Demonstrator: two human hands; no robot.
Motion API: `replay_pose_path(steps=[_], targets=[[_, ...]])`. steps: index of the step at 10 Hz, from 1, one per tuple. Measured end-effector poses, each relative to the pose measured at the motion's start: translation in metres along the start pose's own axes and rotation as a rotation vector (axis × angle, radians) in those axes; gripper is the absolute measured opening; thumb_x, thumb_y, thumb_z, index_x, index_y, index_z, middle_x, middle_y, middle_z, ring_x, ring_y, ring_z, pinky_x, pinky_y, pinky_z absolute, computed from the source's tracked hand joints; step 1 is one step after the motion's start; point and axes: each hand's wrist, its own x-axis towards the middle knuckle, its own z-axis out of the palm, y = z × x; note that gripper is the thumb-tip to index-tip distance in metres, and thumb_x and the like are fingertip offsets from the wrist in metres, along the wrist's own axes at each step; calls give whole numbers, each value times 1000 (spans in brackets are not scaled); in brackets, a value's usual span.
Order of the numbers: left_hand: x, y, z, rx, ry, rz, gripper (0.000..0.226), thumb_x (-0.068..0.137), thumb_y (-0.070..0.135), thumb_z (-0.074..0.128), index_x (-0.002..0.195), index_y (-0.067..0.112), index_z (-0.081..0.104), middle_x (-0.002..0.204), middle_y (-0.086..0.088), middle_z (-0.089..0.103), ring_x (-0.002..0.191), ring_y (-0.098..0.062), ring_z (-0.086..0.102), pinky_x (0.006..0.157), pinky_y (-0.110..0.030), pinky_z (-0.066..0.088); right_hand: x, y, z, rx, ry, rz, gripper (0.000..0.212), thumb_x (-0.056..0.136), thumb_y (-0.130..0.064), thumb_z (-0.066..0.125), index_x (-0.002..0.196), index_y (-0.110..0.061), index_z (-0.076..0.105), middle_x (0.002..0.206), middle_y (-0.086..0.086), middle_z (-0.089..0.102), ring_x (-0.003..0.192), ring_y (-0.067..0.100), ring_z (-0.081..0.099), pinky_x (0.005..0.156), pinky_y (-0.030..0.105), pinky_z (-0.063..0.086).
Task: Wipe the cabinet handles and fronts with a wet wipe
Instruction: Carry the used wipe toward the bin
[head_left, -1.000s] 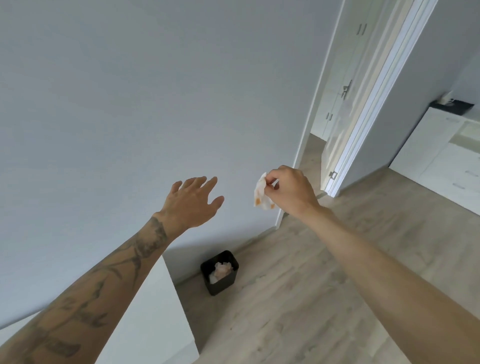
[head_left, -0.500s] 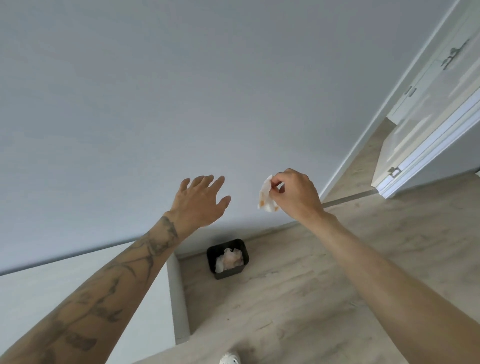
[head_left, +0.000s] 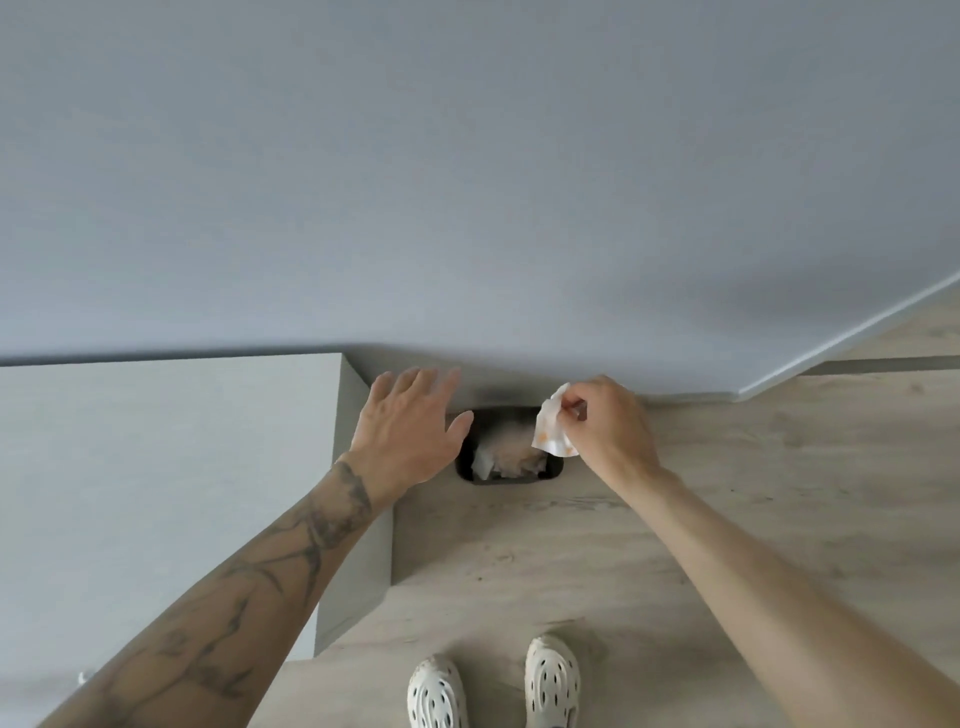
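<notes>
My right hand (head_left: 608, 426) pinches a crumpled white wet wipe (head_left: 553, 434) with orange stains, hanging right over a small black bin (head_left: 511, 475) on the floor by the wall. The bin holds used wipes. My left hand (head_left: 410, 426) is spread flat with fingers apart, empty, hovering at the bin's left edge and covering part of it. The white cabinet (head_left: 166, 493) fills the left side; I see only its top and right side panel, no handles.
A plain grey wall (head_left: 467, 182) rises straight ahead. Light wood floor (head_left: 727, 493) spreads to the right. My two feet in white perforated clogs (head_left: 493, 686) stand at the bottom edge. A white door frame edge (head_left: 852, 332) shows at the right.
The view has tilted down and both hands have come over the bin. The doorway has slid out of view. My right hand still holds the wipe.
</notes>
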Motion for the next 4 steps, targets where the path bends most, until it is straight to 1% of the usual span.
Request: replay_pose_path(steps=[1,2,3,4], targets=[[33,-13,70,9,-36,-25,65,111,55,36,168,26,23,171,1,31,159,-20,22,131,-44,12,34,45,65,-34,-50,11,23,91,-21,54,71,-25,65,85,-3,66,78,22,63,67,32,45],[60,-22,129,15,-50,-43,66,111,55,35,169,27,22,171,0,30,160,-20,21,131,-44,12,65,84,121,-83,-57,38,23,94,-19,59,74,-31,62,92,-3,61,84,23,61,70,33,43],[81,-27,167,4,-28,-45,65,111,55,36,168,27,24,170,1,33,159,-20,24,130,-44,13,89,112,159,-114,-104,55,17,93,-17,62,77,-17,68,92,5,66,88,31,66,69,38,52],[86,-28,182,5,-16,-51,65,111,55,36,168,26,25,169,1,35,158,-20,25,129,-43,13,92,128,175,-116,-118,67,17,99,-16,65,110,-17,78,114,5,74,102,27,71,88,45,59]])
